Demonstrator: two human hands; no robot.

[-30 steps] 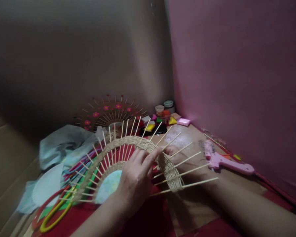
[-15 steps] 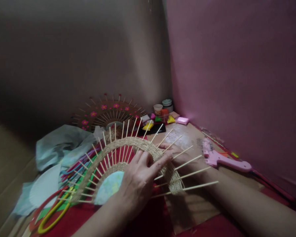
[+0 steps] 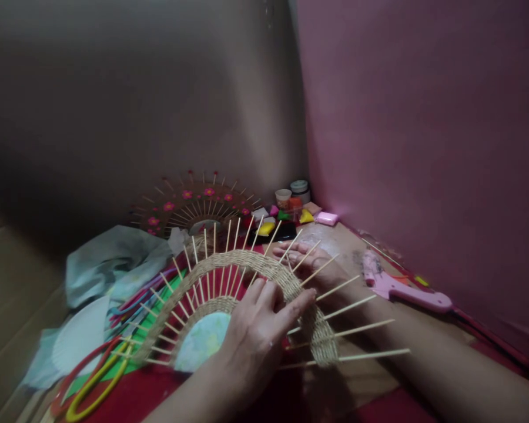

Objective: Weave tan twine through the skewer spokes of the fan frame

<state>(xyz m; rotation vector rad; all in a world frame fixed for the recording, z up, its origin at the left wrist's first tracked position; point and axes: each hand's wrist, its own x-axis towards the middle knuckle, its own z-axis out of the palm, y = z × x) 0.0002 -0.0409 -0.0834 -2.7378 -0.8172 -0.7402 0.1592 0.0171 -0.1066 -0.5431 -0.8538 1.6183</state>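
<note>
A woven sunburst frame (image 3: 229, 264) of tan cord and radiating wooden skewers stands tilted in front of me, with a pale disc (image 3: 203, 341) at its centre. My left hand (image 3: 258, 335) lies over its inner side, fingers pressed against the woven band at the right. My right hand (image 3: 311, 264) reaches behind the frame among the skewers, fingers partly visible and stretched beyond the band. What the fingers pinch, if anything, is hidden by the weave.
A finished sunburst frame with pink flowers (image 3: 194, 202) leans on the back wall. Clay blocks and small jars (image 3: 291, 205) sit in the corner. A pink glue gun (image 3: 397, 285) lies at right. Coloured hoops (image 3: 92, 376), paper plates (image 3: 81, 335) and crumpled paper (image 3: 114, 258) lie at left.
The frame has shifted slightly toward me and to the right. My left fingers slid further right along the woven band; my right hand moved up behind the skewers.
</note>
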